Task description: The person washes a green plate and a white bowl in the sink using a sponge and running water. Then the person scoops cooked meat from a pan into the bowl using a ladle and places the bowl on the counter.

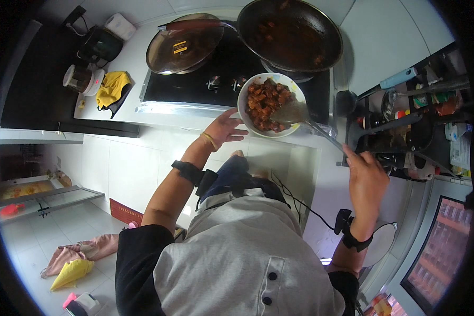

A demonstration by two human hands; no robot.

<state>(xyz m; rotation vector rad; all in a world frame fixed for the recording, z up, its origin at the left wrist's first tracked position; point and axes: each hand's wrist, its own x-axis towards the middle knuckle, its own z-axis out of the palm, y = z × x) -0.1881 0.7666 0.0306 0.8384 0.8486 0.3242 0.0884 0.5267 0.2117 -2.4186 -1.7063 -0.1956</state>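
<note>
A white bowl (243, 104) full of reddish-brown cooked food (265, 99) stands at the front edge of the stove, below the wok. My right hand (366, 183) grips the handle of a metal spatula (324, 132), whose blade rests on the food at the bowl's right side. At the bowl's left rim is my left hand (224, 130), fingers apart and nothing held; whether a fingertip touches the rim I cannot tell. Behind the bowl, a dark wok (296, 47) with sauce and bits of food sits on the right burner, its handle pointing left.
A glass lid (162, 51) lies over the left side of the black gas stove (173, 87). Yellow cloth (113, 87) and jars are on the left counter. To the right, a black rack (418, 148) holds bottles and utensils, including a blue-handled one (399, 79) jutting out.
</note>
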